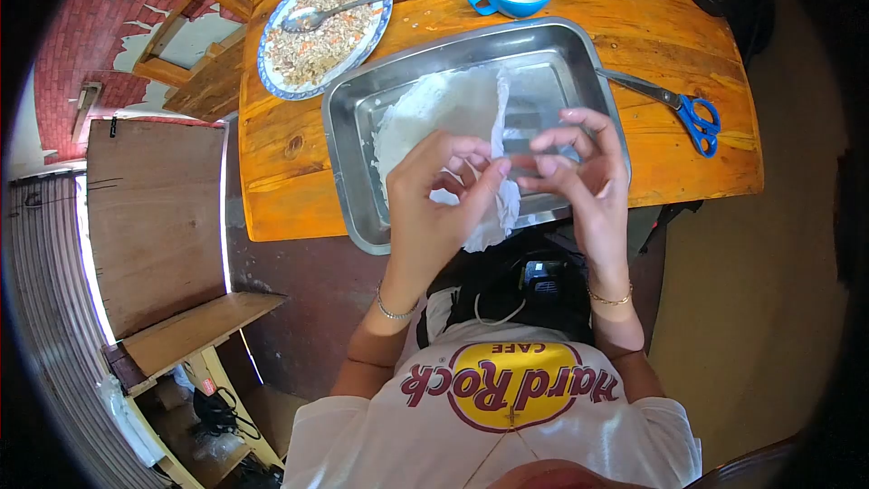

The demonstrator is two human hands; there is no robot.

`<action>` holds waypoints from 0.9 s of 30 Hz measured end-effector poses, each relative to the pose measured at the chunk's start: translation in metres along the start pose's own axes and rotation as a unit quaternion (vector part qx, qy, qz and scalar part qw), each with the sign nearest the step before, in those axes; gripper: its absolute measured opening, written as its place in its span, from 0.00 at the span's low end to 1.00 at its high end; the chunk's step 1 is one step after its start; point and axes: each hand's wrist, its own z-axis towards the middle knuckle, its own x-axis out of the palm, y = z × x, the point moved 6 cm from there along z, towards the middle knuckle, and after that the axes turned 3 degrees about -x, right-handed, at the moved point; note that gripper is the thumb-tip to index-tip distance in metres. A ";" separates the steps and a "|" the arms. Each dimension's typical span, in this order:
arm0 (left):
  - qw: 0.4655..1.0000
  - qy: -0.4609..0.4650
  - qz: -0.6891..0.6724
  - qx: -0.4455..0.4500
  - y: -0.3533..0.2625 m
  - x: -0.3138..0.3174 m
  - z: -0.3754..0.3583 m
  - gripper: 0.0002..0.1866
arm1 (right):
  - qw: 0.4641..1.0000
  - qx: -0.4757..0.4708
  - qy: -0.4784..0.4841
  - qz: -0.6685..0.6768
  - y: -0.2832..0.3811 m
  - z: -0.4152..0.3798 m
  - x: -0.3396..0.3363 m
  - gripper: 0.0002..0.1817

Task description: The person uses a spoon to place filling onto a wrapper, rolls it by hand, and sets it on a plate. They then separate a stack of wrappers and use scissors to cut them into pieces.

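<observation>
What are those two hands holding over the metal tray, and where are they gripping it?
Both the left hand and the right hand pinch a thin white sheet by its folded edge, above the metal tray.

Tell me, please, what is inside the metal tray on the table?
Inside the metal tray lies a thin white sheet, which the left hand and right hand pinch at one edge. The hands cover the tray's near part, so anything there is hidden.
</observation>
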 end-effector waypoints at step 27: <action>0.984 0.111 -0.094 -0.100 0.009 0.029 0.012 0.08 | 0.994 -0.042 0.028 -0.092 0.011 -0.002 -0.002 0.32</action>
